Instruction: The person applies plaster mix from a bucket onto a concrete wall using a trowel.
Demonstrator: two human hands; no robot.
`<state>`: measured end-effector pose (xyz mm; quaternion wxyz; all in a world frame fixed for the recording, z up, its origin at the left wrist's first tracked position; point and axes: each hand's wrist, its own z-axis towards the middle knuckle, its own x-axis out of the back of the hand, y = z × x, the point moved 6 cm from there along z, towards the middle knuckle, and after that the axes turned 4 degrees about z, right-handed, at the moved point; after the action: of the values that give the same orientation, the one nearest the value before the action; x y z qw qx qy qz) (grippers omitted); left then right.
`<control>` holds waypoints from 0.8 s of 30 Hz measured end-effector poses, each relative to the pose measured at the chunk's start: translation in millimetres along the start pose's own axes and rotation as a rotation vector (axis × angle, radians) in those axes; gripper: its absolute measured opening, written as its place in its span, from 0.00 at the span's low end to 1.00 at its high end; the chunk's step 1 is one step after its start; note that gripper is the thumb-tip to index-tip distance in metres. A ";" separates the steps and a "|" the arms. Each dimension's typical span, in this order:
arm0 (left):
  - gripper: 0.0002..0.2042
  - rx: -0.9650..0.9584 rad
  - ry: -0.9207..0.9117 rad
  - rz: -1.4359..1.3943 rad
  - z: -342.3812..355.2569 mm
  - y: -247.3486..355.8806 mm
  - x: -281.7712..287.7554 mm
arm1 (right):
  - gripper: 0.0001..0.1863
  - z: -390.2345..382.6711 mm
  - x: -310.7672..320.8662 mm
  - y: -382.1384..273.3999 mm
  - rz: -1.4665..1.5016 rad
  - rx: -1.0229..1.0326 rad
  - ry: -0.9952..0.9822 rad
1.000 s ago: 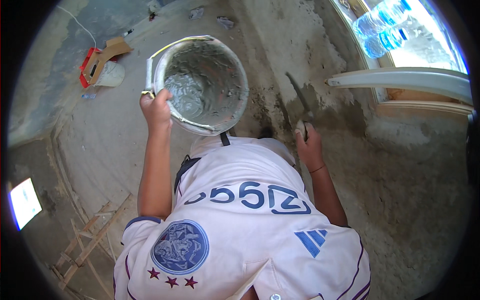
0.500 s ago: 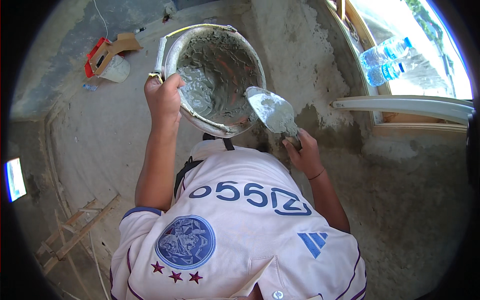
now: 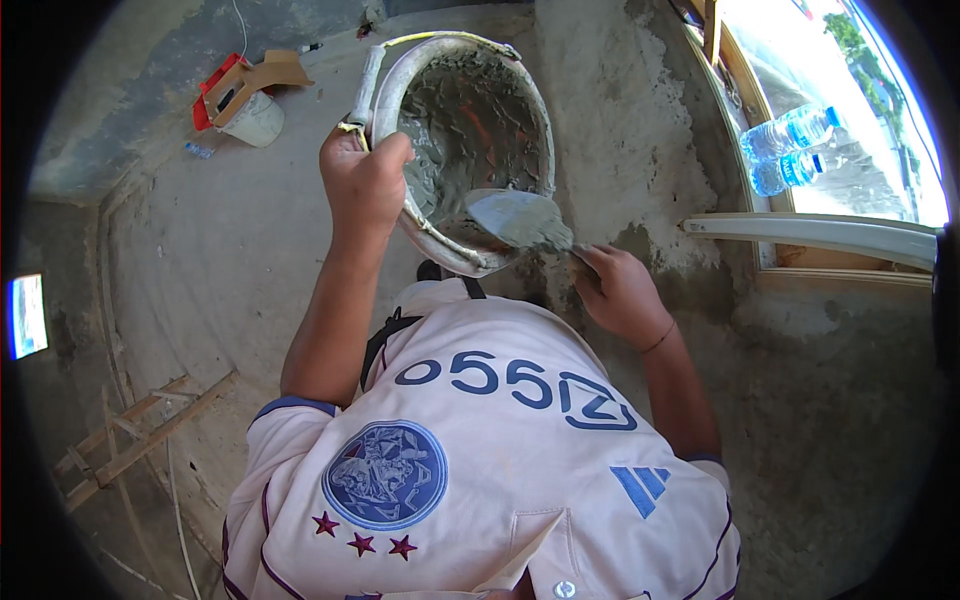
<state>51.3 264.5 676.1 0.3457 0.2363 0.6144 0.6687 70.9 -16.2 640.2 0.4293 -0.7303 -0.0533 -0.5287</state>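
My left hand (image 3: 365,185) grips the left rim of a round bucket (image 3: 548,130), its thumb over the edge. The bucket is tilted toward me, and grey wet mortar (image 3: 455,110) coats its inside walls and lies in it. A handle with a pale grip rises at the bucket's far left. My right hand (image 3: 625,295) is closed around the handle of a trowel (image 3: 520,218), most of which the fingers hide. The mortar-smeared blade reaches over the bucket's near right rim, its tip above the opening.
At the far left stands a white bucket (image 3: 255,122) with an opened cardboard box (image 3: 270,75) on it. Two water bottles (image 3: 790,150) lie by the window opening at right, above a pale curved strip (image 3: 810,230). A wooden ladder-like frame (image 3: 150,440) is at lower left.
The trowel blade has moved left over the bucket's opening and lies flatter. The bucket and my left hand appear farther right, as does the whole view, and the bucket looks more tilted.
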 end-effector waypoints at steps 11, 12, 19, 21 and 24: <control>0.04 -0.097 -0.029 -0.031 -13.9 12.2 5.6 | 0.09 60.5 -24.7 -32.6 -0.362 -0.054 -0.228; 0.04 -0.096 -0.032 -0.030 -13.7 10.0 6.7 | 0.09 62.5 -26.7 -31.8 -0.384 -0.073 -0.250; 0.05 -0.067 -0.063 -0.029 -13.0 3.9 4.4 | 0.08 71.7 -33.0 -31.7 -0.365 -0.084 -0.191; 0.05 -0.063 -0.068 -0.028 -12.4 3.8 3.9 | 0.08 73.1 -35.2 -31.7 -0.369 -0.080 -0.169; 0.05 -0.061 -0.063 -0.023 -10.4 3.2 4.3 | 0.08 74.7 -37.2 -32.1 -0.398 -0.062 -0.156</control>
<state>40.2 260.9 677.4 0.3794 0.2394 0.5850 0.6756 91.9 69.0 622.7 0.2883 -0.7570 -0.2130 -0.5464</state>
